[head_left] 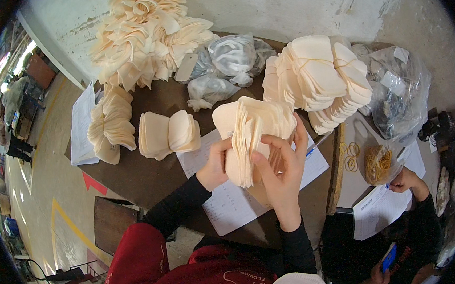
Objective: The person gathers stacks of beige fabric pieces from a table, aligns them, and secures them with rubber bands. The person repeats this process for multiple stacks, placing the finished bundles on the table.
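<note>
A thick stack of cream, foam-like flat pieces with rounded ends (252, 116) is held up over the table in front of me. My left hand (214, 165) closes around its left side, the thumb on the near face. From the right, my right hand (282, 164) grips the stack, fingers curled over the pieces' edges. Beneath the hands lie written paper sheets (227, 208). Just left of the stack, a smaller bundle of similar pieces (155, 134) sits on the brown table (134, 181), pinched in at its middle.
A tall loose heap (139, 37) stands at back left, with another bundle (111, 122) nearer. Stuffed plastic bags (231, 56) and banded bundles (313, 74) line the back. At right, a co-worker's hand (409, 181) is by paper, near a bag of rubber bands (379, 165).
</note>
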A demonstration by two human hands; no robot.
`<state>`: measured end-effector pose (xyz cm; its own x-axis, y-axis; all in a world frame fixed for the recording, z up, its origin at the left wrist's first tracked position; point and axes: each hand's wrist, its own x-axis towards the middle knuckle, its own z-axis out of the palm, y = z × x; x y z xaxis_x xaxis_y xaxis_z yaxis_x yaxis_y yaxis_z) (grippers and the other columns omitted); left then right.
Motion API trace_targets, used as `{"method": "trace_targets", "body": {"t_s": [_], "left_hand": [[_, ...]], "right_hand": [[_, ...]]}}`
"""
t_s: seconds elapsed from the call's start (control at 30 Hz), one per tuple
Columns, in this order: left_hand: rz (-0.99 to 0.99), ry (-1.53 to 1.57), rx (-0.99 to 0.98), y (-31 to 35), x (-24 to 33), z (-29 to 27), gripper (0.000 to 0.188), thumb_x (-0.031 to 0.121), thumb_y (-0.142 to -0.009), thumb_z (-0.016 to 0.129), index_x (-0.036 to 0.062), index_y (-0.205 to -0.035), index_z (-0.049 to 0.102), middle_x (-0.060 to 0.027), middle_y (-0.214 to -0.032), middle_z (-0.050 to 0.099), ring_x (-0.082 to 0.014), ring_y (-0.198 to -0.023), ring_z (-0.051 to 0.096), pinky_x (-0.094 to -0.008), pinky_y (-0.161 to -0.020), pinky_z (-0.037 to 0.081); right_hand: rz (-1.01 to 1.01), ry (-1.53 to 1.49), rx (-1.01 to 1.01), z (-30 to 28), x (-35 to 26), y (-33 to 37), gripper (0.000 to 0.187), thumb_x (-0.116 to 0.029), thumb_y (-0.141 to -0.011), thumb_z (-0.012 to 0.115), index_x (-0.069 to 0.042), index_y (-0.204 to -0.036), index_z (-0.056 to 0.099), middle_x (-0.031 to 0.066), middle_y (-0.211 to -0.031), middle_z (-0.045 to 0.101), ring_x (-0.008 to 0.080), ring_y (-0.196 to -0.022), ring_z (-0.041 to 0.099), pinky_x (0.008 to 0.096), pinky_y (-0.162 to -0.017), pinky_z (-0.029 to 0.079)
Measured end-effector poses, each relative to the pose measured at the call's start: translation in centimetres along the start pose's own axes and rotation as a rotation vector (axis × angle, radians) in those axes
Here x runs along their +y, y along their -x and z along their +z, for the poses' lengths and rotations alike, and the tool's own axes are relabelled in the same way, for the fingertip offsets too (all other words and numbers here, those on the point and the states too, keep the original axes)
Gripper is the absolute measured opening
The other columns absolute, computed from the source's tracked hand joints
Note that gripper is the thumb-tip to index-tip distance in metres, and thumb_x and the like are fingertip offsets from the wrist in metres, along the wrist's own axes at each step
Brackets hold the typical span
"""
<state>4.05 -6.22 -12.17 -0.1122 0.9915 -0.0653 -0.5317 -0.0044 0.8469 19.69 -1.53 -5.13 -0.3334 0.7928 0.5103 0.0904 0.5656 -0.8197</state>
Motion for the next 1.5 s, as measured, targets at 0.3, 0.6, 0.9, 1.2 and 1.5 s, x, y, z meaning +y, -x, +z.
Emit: {"method": "trace_targets", "body": {"t_s": [0.3,0.6,0.9,1.2,1.5], "left_hand": [[-0.028,0.029,0.087,-0.1,0.4,1.3,0.049,0.03,-0.093,0.055,0.0008,-0.132,0.052,-0.0146,-0.122,0.063,-0.0242,-0.11,0.063,-0.0388,-0.099,0.049],[-0.098,0.227,0.026,-0.8,-0.2,0.0,0.048,0.032,-0.094,0.054,0.0025,-0.133,0.051,-0.0143,-0.122,0.062,-0.0246,-0.108,0.063,-0.0405,-0.096,0.052],[0.218,-0.209,-0.088,-0.2,-0.1,0.0,0.049,0.031,-0.093,0.053,0.0051,-0.135,0.049,-0.0138,-0.124,0.061,-0.0256,-0.111,0.062,-0.0407,-0.098,0.051],[-0.09,0.138,0.145,-0.2,0.9,1.4,0.05,0.031,-0.093,0.053,0.0061,-0.136,0.048,-0.0133,-0.124,0.061,-0.0268,-0.113,0.061,-0.0417,-0.101,0.049],[-0.148,0.434,0.045,-0.8,0.5,0.5,0.057,0.034,-0.093,0.056,0.0026,-0.14,0.044,-0.0154,-0.13,0.058,-0.028,-0.117,0.059,-0.0422,-0.103,0.047]], "right_hand": [[0.031,-0.079,0.114,0.7,0.2,-0.2,0.02,-0.006,-0.083,0.067,-0.004,-0.102,0.068,0.0258,-0.146,0.03,0.0446,-0.135,0.037,0.0475,-0.109,0.034],[-0.048,0.054,-0.018,0.2,-0.1,-0.3,0.025,-0.01,-0.077,0.075,-0.008,-0.102,0.071,0.0269,-0.147,0.028,0.045,-0.135,0.036,0.0483,-0.11,0.032],[-0.048,0.094,-0.034,0.3,0.5,-0.3,0.034,-0.014,-0.073,0.08,-0.009,-0.105,0.07,0.0282,-0.148,0.026,0.0466,-0.136,0.035,0.0488,-0.11,0.032],[-0.058,0.121,-0.06,0.1,-0.1,-0.3,0.039,-0.012,-0.07,0.079,-0.009,-0.107,0.068,0.0292,-0.149,0.025,0.0482,-0.136,0.034,0.0493,-0.11,0.033],[-0.068,0.031,0.071,1.1,0.1,-0.1,0.027,-0.005,-0.07,0.071,-0.007,-0.096,0.067,0.0246,-0.149,0.027,0.0462,-0.138,0.029,0.0519,-0.113,0.025]]}}
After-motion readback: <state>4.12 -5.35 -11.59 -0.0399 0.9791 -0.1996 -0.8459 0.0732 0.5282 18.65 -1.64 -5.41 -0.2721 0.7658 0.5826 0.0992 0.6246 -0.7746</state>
